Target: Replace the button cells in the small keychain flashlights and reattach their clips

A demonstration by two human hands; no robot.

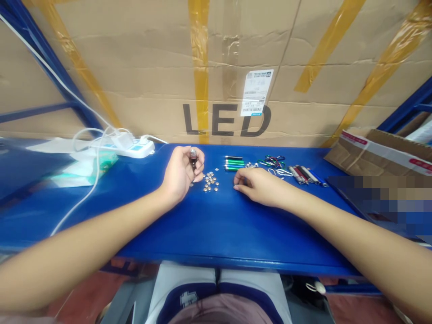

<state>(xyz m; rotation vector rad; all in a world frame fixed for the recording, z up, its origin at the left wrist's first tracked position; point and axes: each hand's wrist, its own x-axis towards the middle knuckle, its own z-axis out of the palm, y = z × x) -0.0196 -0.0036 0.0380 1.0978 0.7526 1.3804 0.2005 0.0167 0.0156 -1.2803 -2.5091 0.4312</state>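
My left hand [178,173] is raised just above the table, its fingers wrapped round a small dark flashlight tube [193,159] held upright with the silver end on top. Beside it, several silver button cells [211,180] lie scattered on the blue table [216,225]. My right hand [258,185] rests low over the table to the right of the cells, fingers curled and thumb close to the index fingertip. Whatever may be between those fingertips is too small to make out. Behind this hand lies a row of green and black tubes [234,163].
Small metal rings [251,165], coloured carabiners [272,161] and several finished-looking tubes [305,174] lie at the right. A cardboard box [381,148] stands at the far right. On the left are a white power strip [135,148], cables and a tissue pack [84,168]. A large carton [151,90] stands behind.
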